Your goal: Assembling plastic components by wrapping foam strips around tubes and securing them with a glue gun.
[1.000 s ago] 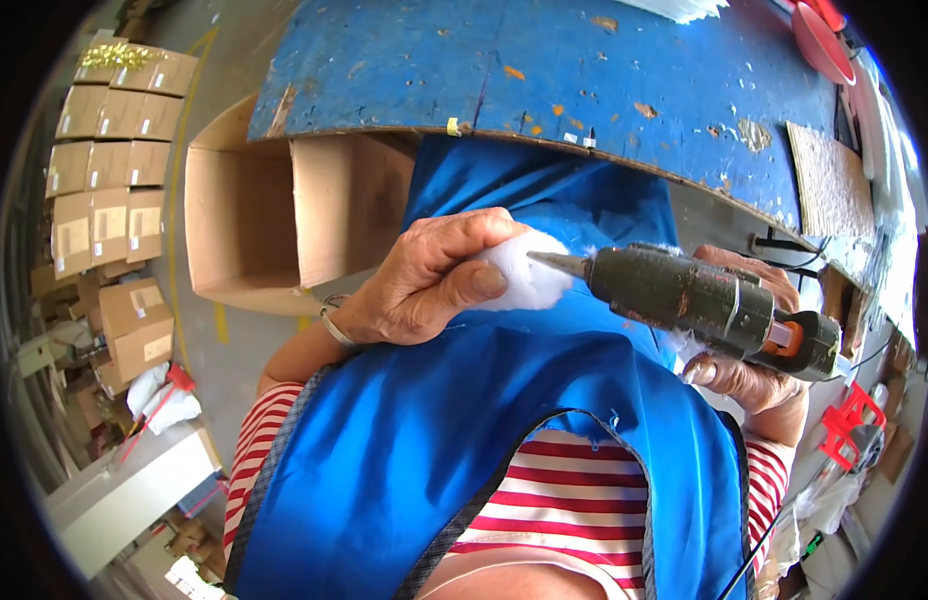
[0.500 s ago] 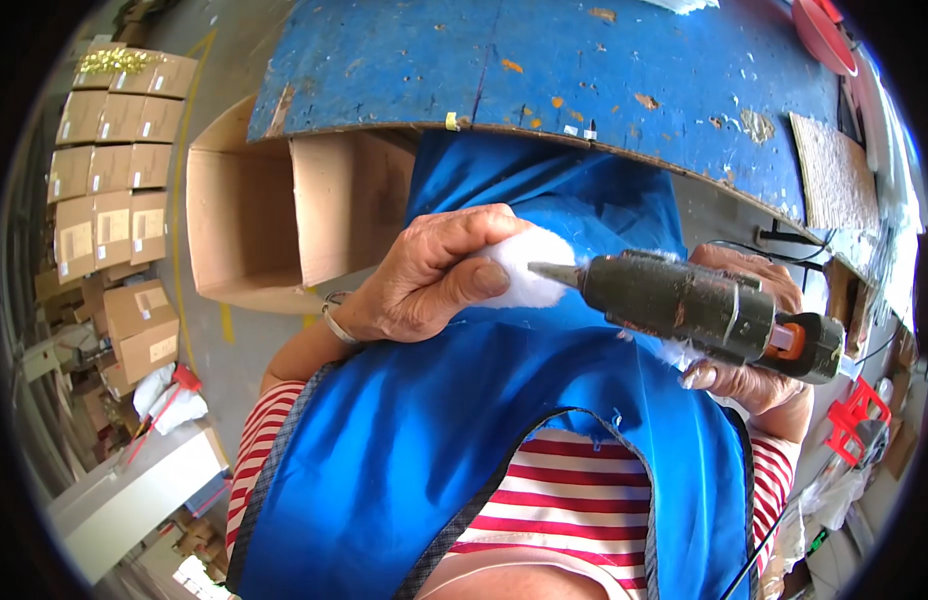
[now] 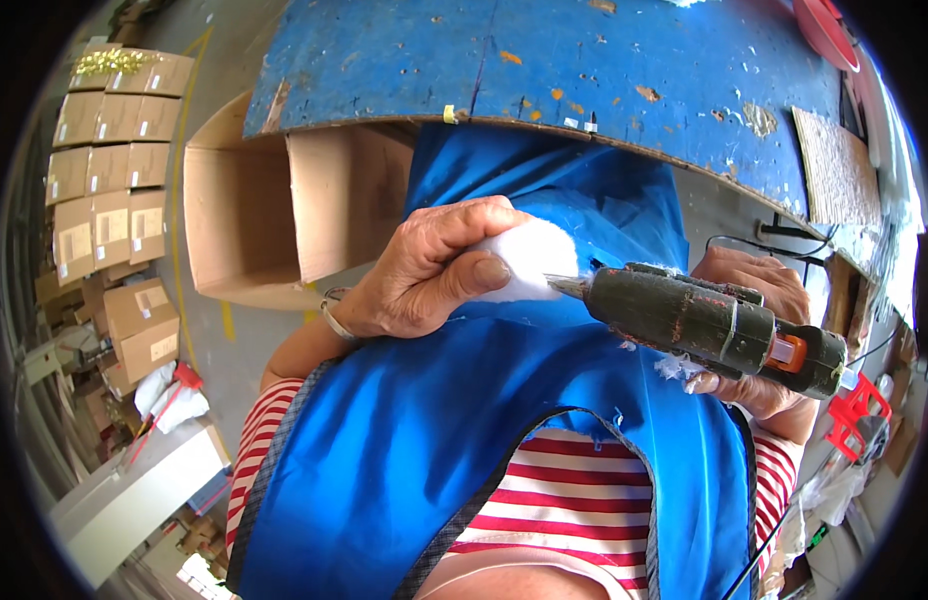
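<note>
fingertips are the weak point: the metal nozzle of the dark, grimy glue gun [image 3: 709, 328] sits right against the small white fluffy ball [image 3: 527, 260], just beside the thumb of the left hand [image 3: 424, 270]. if hot glue oozes past the fluff or the nozzle slips sideways, that thumb would likely be burned, and glue could drip onto the blue apron [image 3: 464, 440] below. pressing too hard might also squash the soft ball or push it out of the pinch.

the left hand is closed around the white ball, thumb under and fingers curled over, so only its right side shows, facing the nozzle. the right hand [image 3: 754, 330] is wrapped firmly round the gun's body, mostly hidden behind it. both are held over the lap, near the edge of the worn blue-painted wooden table [image 3: 544, 70].
</note>
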